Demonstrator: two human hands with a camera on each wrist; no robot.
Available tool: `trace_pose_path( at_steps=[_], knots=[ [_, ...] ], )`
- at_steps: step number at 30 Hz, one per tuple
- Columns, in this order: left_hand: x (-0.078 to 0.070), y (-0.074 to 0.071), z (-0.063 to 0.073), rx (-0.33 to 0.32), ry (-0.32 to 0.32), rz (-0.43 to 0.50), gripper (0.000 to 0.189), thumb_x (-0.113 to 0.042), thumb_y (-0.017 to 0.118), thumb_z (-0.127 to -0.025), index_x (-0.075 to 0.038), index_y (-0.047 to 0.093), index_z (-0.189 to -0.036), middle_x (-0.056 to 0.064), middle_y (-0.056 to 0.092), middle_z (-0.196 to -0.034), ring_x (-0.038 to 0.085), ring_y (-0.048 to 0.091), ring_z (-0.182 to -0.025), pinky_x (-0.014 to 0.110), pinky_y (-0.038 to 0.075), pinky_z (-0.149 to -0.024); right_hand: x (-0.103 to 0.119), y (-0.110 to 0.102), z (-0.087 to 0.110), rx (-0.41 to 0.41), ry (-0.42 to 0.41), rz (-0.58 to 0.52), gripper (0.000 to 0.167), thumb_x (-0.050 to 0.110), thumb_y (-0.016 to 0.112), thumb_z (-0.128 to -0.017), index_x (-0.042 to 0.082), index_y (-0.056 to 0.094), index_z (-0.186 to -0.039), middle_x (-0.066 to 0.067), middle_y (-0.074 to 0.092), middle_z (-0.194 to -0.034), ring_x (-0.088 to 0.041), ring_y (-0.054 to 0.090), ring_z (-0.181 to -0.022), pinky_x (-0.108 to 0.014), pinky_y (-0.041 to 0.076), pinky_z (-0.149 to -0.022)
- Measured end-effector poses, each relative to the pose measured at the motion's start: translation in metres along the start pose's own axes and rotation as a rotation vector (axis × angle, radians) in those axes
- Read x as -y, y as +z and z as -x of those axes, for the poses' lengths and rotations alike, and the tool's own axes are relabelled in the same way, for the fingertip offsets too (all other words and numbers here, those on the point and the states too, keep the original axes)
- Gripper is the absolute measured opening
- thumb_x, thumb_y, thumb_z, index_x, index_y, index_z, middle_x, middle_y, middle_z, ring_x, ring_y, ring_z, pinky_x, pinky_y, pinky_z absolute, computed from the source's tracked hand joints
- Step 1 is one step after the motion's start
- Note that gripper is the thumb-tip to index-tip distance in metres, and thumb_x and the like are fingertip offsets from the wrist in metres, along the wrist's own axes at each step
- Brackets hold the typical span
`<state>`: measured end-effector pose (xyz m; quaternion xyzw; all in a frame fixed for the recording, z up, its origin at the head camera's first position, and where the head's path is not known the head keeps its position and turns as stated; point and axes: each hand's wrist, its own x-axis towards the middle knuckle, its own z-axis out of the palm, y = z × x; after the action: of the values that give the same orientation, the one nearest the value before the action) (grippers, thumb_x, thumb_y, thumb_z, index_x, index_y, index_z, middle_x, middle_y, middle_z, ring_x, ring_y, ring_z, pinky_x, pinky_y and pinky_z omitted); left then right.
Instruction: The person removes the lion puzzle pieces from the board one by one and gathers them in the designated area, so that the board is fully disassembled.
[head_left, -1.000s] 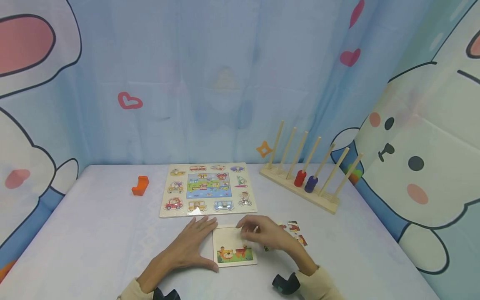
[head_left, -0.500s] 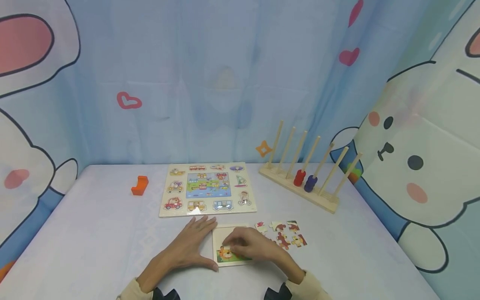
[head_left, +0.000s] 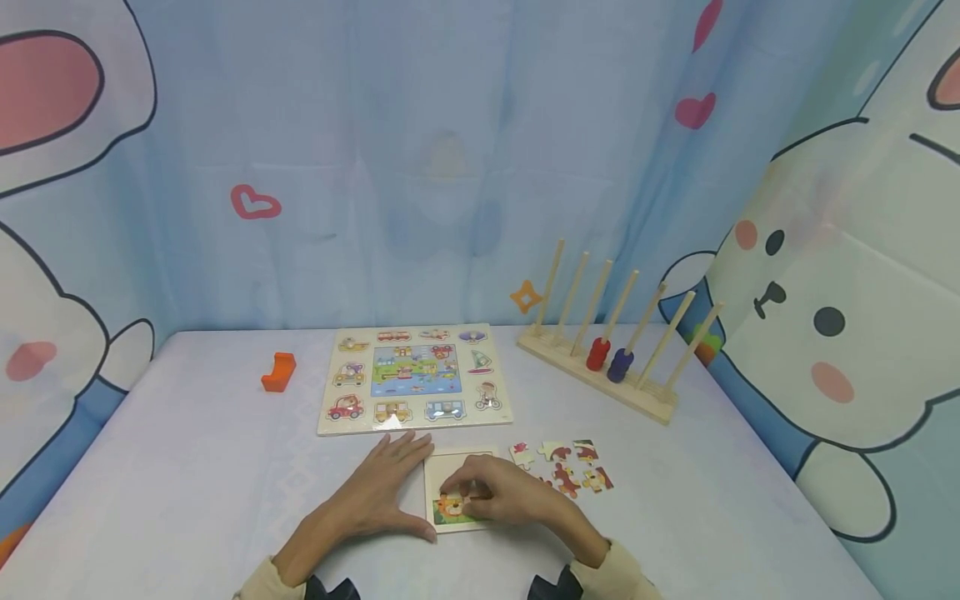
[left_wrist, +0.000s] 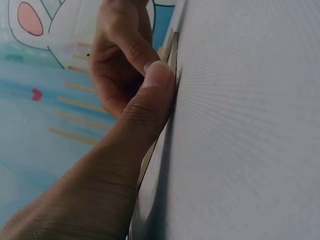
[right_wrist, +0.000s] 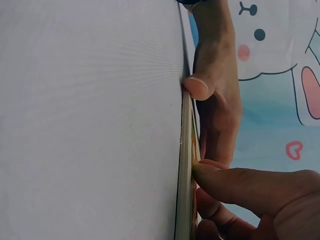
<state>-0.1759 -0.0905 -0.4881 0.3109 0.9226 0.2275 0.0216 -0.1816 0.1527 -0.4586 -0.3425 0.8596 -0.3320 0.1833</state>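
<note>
A small wooden puzzle board (head_left: 450, 467) lies near the front of the table, with a lion picture (head_left: 450, 508) along its near side. My left hand (head_left: 382, 492) lies flat at the board's left, fingers spread and thumb (right_wrist: 197, 87) by its near corner. Over the board's middle, my right hand (head_left: 502, 492) bends its fingers and pinches a puzzle piece low against the surface; the fingers mostly hide it. In the right wrist view, the right thumb (right_wrist: 215, 175) sits right at the board's face. Several loose puzzle pieces (head_left: 566, 479) lie to the right of the board.
Behind the board lies a larger picture puzzle (head_left: 416, 417) with vehicles. A wooden peg rack (head_left: 555, 350) with a red bead stack (head_left: 597, 354) and a blue one (head_left: 620, 365) stands at back right. An orange block (head_left: 279, 372) rests at back left.
My right hand has moved left and toward me, from the board's upper right to its middle, uncovering the loose pieces. In the last half second it barely shifts. The left hand stays put.
</note>
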Motion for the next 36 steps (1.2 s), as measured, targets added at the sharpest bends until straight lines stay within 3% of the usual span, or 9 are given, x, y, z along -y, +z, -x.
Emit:
trace_pose_path(
  at_steps=[15, 23, 28, 36],
  knots=[
    [-0.0007, -0.0008, 0.0006, -0.001, 0.003, 0.004, 0.116, -0.081, 0.066, -0.059, -0.011, 0.038, -0.147, 0.002, 0.033, -0.155, 0.027, 0.02, -0.146, 0.052, 0.011, -0.119, 0.0048, -0.0015, 0.0004, 0.035, 0.012, 0.016, 0.029, 0.006, 0.068, -0.086, 0.016, 0.068, -0.113, 0.01, 0.052, -0.087, -0.004, 0.044, -0.077, -0.017, 0.042, -0.069],
    [-0.0011, -0.0012, 0.0006, 0.002, -0.004, 0.003, 0.116, -0.081, 0.066, -0.059, -0.012, 0.038, -0.147, 0.002, 0.032, -0.155, 0.027, 0.019, -0.146, 0.052, 0.01, -0.119, 0.0049, -0.002, 0.0019, 0.029, 0.002, 0.011, 0.032, 0.007, 0.068, -0.085, 0.019, 0.063, -0.114, 0.008, 0.056, -0.098, -0.007, 0.047, -0.087, -0.019, 0.044, -0.076],
    [-0.0008, -0.0007, 0.0003, 0.001, -0.004, 0.004, 0.116, -0.08, 0.066, -0.059, -0.012, 0.038, -0.147, 0.002, 0.032, -0.155, 0.027, 0.019, -0.146, 0.052, 0.011, -0.119, 0.003, -0.0019, 0.0023, 0.031, 0.007, -0.028, 0.032, 0.007, 0.068, -0.086, 0.022, 0.061, -0.114, 0.006, 0.056, -0.103, -0.007, 0.048, -0.09, -0.02, 0.045, -0.078],
    [-0.0004, -0.0004, 0.0002, 0.005, -0.003, 0.011, 0.114, -0.08, 0.067, -0.059, -0.012, 0.038, -0.147, 0.002, 0.032, -0.155, 0.027, 0.019, -0.146, 0.052, 0.01, -0.119, 0.0007, -0.0025, 0.0027, 0.027, -0.004, -0.145, 0.027, 0.007, 0.066, -0.089, 0.02, 0.061, -0.112, 0.003, 0.058, -0.102, -0.007, 0.046, -0.079, -0.018, 0.042, -0.069]
  ],
)
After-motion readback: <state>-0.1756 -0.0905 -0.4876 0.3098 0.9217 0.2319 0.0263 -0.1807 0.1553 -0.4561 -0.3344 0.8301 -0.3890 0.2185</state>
